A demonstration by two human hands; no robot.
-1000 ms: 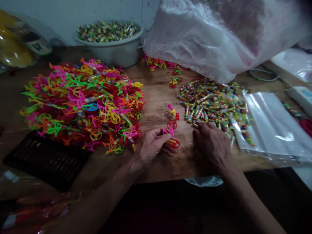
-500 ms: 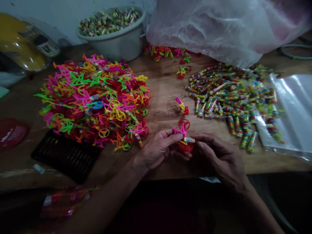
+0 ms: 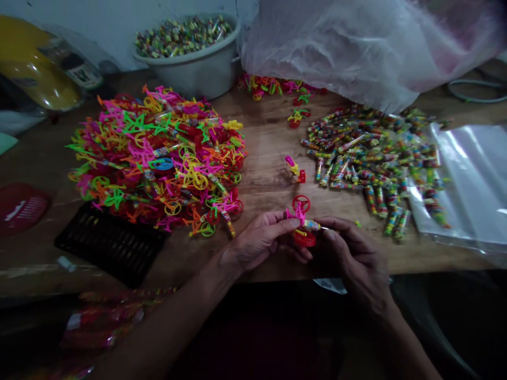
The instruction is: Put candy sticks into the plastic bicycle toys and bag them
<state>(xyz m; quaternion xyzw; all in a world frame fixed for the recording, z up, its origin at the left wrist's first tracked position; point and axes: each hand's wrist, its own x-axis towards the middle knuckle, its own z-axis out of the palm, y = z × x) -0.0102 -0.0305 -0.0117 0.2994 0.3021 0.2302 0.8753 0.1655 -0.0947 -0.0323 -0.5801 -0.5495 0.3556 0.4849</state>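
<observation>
My left hand (image 3: 259, 240) is closed on a small plastic toy bicycle (image 3: 298, 212) with a pink frame and red wheels, its thumb pressing on the frame. A thin candy tube (image 3: 312, 225) with a printed wrapper lies across the toy, pointing right. The thumb and fingers of my right hand (image 3: 358, 256) pinch the clear far end of that tube. Left of my hands rises a big heap of colourful toy bicycles (image 3: 158, 163), some with tubes on them. To the right lies a pile of candy tubes (image 3: 352, 148).
A grey tub (image 3: 194, 71) full of small wrapped candies stands at the back, beside a large translucent plastic bag (image 3: 336, 47). Clear plastic sheeting (image 3: 471, 179) lies at right. A black slotted tray (image 3: 111, 243) and a red basket (image 3: 24, 208) are at left. One loose yellow-and-red toy (image 3: 293, 168) lies ahead.
My right fingers have drawn slightly right, and more of the tube's clear end shows between my hands. A small yellow-green bit now appears beside my right hand. The view has shifted a little.
</observation>
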